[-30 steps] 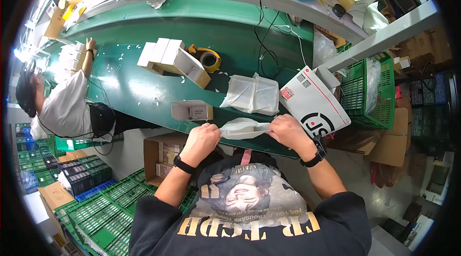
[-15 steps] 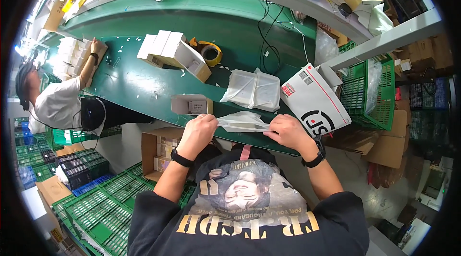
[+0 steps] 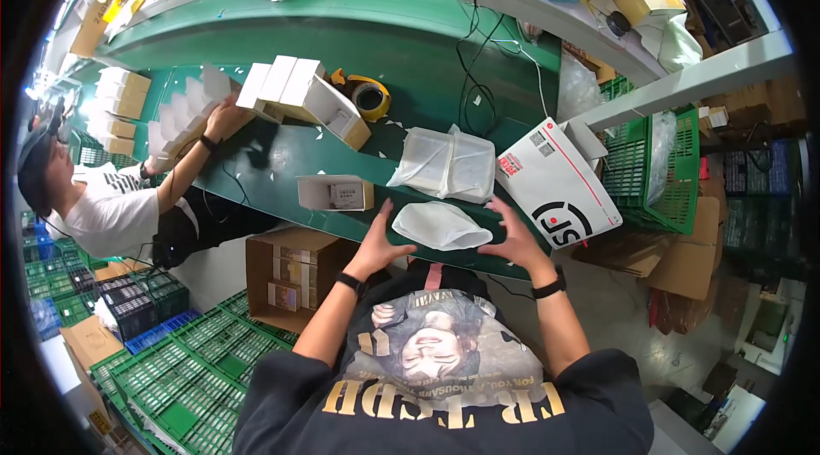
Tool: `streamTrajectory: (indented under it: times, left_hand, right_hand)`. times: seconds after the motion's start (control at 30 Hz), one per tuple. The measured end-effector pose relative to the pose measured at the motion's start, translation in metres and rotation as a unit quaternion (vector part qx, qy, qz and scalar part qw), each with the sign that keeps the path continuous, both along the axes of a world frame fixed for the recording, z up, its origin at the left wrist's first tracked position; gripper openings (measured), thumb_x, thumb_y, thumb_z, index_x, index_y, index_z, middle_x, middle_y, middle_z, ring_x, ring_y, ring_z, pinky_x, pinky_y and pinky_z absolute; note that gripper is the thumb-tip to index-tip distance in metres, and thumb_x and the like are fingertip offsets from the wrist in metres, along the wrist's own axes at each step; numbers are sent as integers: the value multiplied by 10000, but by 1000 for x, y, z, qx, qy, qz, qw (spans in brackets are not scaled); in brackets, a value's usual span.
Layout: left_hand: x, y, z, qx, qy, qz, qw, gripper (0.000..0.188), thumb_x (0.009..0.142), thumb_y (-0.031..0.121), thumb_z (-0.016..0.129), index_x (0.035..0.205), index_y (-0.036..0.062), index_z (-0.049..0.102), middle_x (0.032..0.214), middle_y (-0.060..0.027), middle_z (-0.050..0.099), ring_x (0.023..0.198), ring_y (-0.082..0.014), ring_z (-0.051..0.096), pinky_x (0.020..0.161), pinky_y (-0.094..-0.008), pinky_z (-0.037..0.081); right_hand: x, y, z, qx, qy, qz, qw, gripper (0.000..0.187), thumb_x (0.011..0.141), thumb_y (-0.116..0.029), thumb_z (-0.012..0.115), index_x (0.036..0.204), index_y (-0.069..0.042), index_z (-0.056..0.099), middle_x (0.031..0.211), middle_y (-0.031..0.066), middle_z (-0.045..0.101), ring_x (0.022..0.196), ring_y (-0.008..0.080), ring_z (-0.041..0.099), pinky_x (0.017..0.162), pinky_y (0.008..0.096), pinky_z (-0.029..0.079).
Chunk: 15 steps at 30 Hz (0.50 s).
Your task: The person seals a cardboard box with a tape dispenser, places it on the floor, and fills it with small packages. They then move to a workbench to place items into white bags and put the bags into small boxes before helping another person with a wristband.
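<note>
A white translucent pouch lies on the green table by its near edge. On its left side my left hand is open, thumb and fingers spread. My right hand curves round the other end, also open, with the fingers apart; whether either thumb touches the pouch I cannot tell. Just beyond it sits a stack of white bags bound with a band. Left of my left hand an open small carton lies on its side with printed white contents.
A row of white boxes and a yellow tape dispenser stand farther back. At right lies a large white mailer near a green crate. A co-worker handles boxes at left. Below the table edge is a brown carton.
Both my hands have let go of the white pouch and moved apart; it now lies flat on the table. The co-worker has leaned in and brought a row of boxes closer along the table.
</note>
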State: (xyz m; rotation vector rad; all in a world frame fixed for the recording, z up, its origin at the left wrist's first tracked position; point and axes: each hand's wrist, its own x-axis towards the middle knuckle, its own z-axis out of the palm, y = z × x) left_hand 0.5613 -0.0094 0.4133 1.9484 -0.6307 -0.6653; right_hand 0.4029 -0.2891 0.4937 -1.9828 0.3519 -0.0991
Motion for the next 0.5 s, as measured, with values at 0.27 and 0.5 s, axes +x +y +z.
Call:
streamTrajectory:
  times: [0.27, 0.5]
  left_hand:
    - [23, -45, -1, -115, 134, -10, 984, 351, 831, 162, 744, 1122, -11, 653, 1093, -91, 682, 1003, -163, 618, 888, -296, 495]
    - [9, -58, -6, 28, 142, 168, 975, 253, 842, 182, 699, 1010, -6, 681, 843, -112, 693, 725, -233, 647, 677, -333, 505]
  right_hand:
    - [36, 10, -77, 4, 26, 64, 998, 563, 814, -251, 748, 1293, -10, 579, 1180, 160, 665, 1120, 273, 632, 960, 353, 475]
    - [58, 30, -89, 127, 181, -118, 968, 380, 819, -182, 713, 1150, -5, 654, 971, 125, 719, 857, 197, 684, 766, 322, 514]
